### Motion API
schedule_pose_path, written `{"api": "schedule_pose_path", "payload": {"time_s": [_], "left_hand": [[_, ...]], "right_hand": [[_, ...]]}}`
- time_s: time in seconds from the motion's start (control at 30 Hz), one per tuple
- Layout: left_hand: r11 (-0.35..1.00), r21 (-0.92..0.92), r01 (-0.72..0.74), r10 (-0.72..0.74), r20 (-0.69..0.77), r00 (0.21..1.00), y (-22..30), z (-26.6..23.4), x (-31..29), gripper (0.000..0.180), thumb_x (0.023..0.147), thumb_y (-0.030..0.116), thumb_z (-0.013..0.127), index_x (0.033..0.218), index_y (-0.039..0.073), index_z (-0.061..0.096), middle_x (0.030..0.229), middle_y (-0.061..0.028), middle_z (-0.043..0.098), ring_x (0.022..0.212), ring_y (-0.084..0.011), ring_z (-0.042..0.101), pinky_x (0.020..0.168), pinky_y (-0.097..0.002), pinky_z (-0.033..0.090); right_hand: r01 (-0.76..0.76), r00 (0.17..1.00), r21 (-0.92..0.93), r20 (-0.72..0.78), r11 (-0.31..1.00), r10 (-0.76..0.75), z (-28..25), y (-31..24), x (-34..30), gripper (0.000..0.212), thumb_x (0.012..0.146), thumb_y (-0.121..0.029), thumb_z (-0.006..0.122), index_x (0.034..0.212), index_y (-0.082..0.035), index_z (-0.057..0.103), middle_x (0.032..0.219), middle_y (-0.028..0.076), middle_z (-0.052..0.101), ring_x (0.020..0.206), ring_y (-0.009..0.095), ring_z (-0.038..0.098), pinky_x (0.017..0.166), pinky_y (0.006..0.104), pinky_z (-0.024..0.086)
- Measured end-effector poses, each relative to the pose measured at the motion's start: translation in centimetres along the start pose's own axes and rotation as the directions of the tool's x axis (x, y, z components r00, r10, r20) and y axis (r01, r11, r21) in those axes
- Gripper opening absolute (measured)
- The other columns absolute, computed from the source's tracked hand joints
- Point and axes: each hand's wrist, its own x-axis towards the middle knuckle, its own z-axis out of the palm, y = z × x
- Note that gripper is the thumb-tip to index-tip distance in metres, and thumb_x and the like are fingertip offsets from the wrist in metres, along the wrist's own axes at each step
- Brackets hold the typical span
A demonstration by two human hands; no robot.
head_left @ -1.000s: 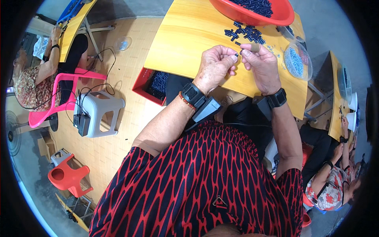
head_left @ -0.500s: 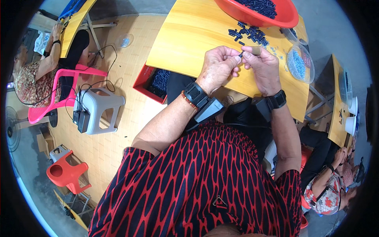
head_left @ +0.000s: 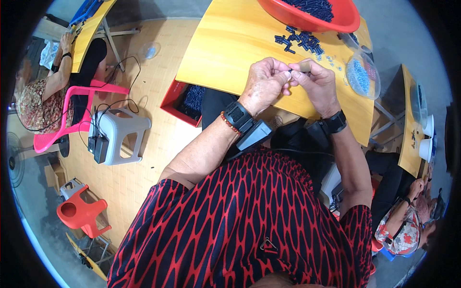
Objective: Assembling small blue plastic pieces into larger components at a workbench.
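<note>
Over the near part of the yellow table point(head_left: 225, 53), my two hands meet at the fingertips. My left hand point(head_left: 263, 84) is closed, its thumb and forefinger pinching a tiny dark cylindrical piece point(head_left: 290, 71), mostly hidden by the fingers. From the other side, my right hand point(head_left: 318, 85) pinches at the same piece; a brownish cover shows on one of its fingers. Just beyond the hands lies a loose pile of short black cylindrical pieces point(head_left: 307, 42). Small pale-blue pieces point(head_left: 329, 60) are scattered to the right of the pile.
A red basin point(head_left: 349, 24) of black pieces stands at the far side. Beside it sits a clear dish point(head_left: 376, 89) with light-blue pieces. Below the table's left edge is a red box point(head_left: 169, 103). A grey stool point(head_left: 120, 139) holds cables. Other people sit at tables left and right.
My right fingertips have come closer to my left ones, and the dark piece between them is more covered. The view has shifted slightly.
</note>
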Motion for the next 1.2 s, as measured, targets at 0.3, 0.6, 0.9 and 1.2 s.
{"api": "schedule_pose_path", "payload": {"time_s": [0.3, 0.6, 0.9, 1.2], "left_hand": [[0.972, -0.225, 0.068, -0.061, 0.04, 0.997, -0.7, -0.7, 0.8, 0.006, 0.09, 0.003, 0.059, 0.091, -0.003, 0.06, 0.082, -0.0089, 0.066, 0.067, -0.0117, 0.062, 0.064, -0.0251, 0.055], [0.975, -0.212, 0.064, -0.058, 0.035, 0.998, 0.1, 0.0, 0.3, 0.009, 0.092, 0.007, 0.06, 0.09, -0.001, 0.062, 0.087, -0.0079, 0.066, 0.075, -0.0116, 0.064, 0.073, -0.0245, 0.055], [0.987, -0.153, 0.048, -0.045, 0.022, 0.999, -0.4, -0.3, 0.5, 0.007, 0.091, 0.006, 0.062, 0.09, -0.001, 0.061, 0.084, -0.0072, 0.065, 0.073, -0.0122, 0.064, 0.072, -0.0255, 0.055], [0.999, 0.039, -0.017, 0.015, 0.051, 0.999, -0.1, -0.3, 0.4, 0.008, 0.09, 0.005, 0.064, 0.092, -0.003, 0.063, 0.082, -0.0078, 0.066, 0.068, -0.0123, 0.063, 0.068, -0.0262, 0.056]], "right_hand": [[0.01, 0.999, -0.209, -0.037, 0.978, -0.019, 1.1, -2.6, -0.4, 0.037, 0.081, -0.001, 0.069, 0.117, 0.003, 0.06, 0.095, 0.007, 0.063, 0.08, 0.011, 0.063, 0.072, 0.0252, 0.052], [0.229, 0.97, -0.629, 0.087, 0.743, -0.226, 1.4, -2.3, 0.2, 0.035, 0.075, -0.001, 0.069, 0.109, 0.003, 0.06, 0.086, 0.014, 0.058, 0.076, 0.026, 0.063, 0.066, 0.0343, 0.05], [-0.032, 0.993, -0.104, -0.116, 0.994, 0.02, 0.0, -1.6, 0.1, 0.024, 0.084, -0.001, 0.065, 0.107, 0.002, 0.061, 0.096, 0.007, 0.065, 0.081, 0.009, 0.062, 0.071, 0.0247, 0.051], [0.0, 0.999, -0.263, -0.053, 0.965, -0.014, -1.0, -1.8, 0.6, 0.01, 0.087, -0.008, 0.067, 0.088, 0.002, 0.066, 0.079, 0.0, 0.065, 0.072, 0.003, 0.056, 0.066, 0.0202, 0.048]]}}
